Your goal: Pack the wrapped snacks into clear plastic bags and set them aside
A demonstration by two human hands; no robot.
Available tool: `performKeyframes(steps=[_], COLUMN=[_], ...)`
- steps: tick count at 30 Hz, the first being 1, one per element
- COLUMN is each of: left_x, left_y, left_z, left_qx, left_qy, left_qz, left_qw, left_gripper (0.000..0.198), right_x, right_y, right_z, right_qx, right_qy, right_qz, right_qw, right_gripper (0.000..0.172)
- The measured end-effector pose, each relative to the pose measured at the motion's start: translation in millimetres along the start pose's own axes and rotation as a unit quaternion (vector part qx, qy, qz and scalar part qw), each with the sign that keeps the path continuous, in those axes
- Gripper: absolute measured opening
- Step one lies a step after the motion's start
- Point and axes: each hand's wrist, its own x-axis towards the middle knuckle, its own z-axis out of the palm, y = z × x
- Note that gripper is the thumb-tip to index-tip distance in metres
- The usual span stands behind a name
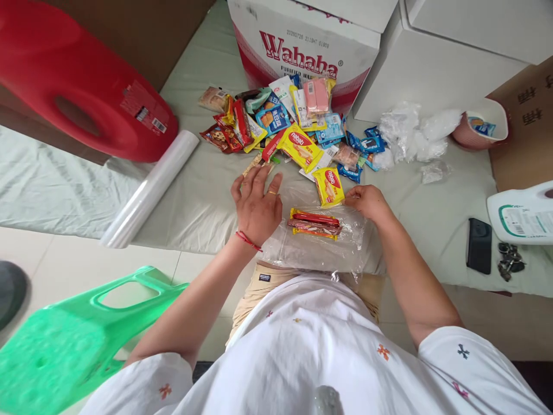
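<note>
clear film under the bars, a hand on either side

the film (311, 253), sheet or bag i cannot tell, lies on the green cloth (207, 213) right before the person, where both hands reach it easily. a few bars (315, 223) sit on it side by side, which probably keeps the bundle narrow and leaves margins of plastic around them.

the right hand (366, 202) is nearly closed, thumb and finger seeming to pinch the lower corner of a wafer pack (329, 185), just beyond the bars; a corner hold would leave its flat face free. the left hand (258, 204) is half open, palm down, fingers loosely spread, tips at an oat bar (253, 163) by the near edge of the pile (273, 119). whether it grips the bar i cannot tell.

the pile of snacks is heaped against the box (298, 52), within reach yet off the film. the roll (151, 190) lies aslant to the left, out of the hands' way; the phone (479, 245) and keys (510, 262) lie well to the right.
</note>
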Motion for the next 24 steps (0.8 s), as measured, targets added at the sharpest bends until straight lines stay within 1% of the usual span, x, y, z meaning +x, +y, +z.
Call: performKeyframes(steps=[2, 5, 7, 9, 10, 11, 13, 15, 16, 19, 21, 24], left_x=[14.1, 29.6, 34.8, 36.9, 37.1, 37.0, 35.7, 33.0, 31.1, 24.1, 19.4, 13.6], left_y=[4.9, 9.2, 8.1, 3.1, -0.7, -5.1, -14.9, -24.3, -28.6, -39.8, -46.5, -54.7], left_z=[4.3, 20.1, 31.2, 39.0, 41.2, 42.2, 40.8, 35.3, 31.4, 17.8, 9.7, 2.4], left_qx=[0.001, -0.043, -0.084, -0.129, -0.164, -0.206, -0.287, -0.359, -0.39, -0.463, -0.469, -0.455], left_qy=[-0.026, -0.067, -0.082, -0.096, -0.108, -0.123, -0.153, -0.163, -0.163, -0.167, -0.17, -0.159], left_qz=[0.016, -0.028, -0.063, -0.09, -0.106, -0.122, -0.144, -0.145, -0.139, -0.115, -0.097, -0.067], left_qw=[1.0, 0.996, 0.991, 0.983, 0.975, 0.963, 0.935, 0.907, 0.896, 0.863, 0.861, 0.874], left_gripper=[0.061, 0.066, 0.07, 0.079, 0.083, 0.082, 0.069, 0.053, 0.049, 0.046, 0.039, 0.024], right_x=[-3.2, -9.8, -14.4, -18.6, -20.7, -23.0, -28.1, -33.9, -37.0, -46.1, -51.5, -57.6], right_y=[-0.9, -1.7, -0.7, 1.9, 3.6, 5.6, 10.0, 14.2, 16.0, 20.3, 22.2, 24.7], right_z=[-3.3, -5.2, -4.9, -4.1, -3.8, -3.6, -3.4, -3.5, -3.7, -4.6, -5.1, -3.9], right_qx=[-0.011, 0.006, 0.056, 0.107, 0.126, 0.141, 0.162, 0.181, 0.19, 0.215, 0.232, 0.254], right_qy=[0.001, -0.007, -0.01, 0.008, 0.022, 0.034, 0.041, 0.03, 0.025, 0.025, 0.031, 0.029], right_qz=[0.006, -0.02, -0.065, -0.12, -0.145, -0.166, -0.198, -0.213, -0.216, -0.212, -0.209, -0.204], right_qw=[1.0, 1.0, 0.996, 0.987, 0.981, 0.975, 0.966, 0.96, 0.957, 0.953, 0.95, 0.945], right_gripper=[0.019, 0.019, 0.022, 0.024, 0.025, 0.025, 0.026, 0.029, 0.03, 0.035, 0.037, 0.035])
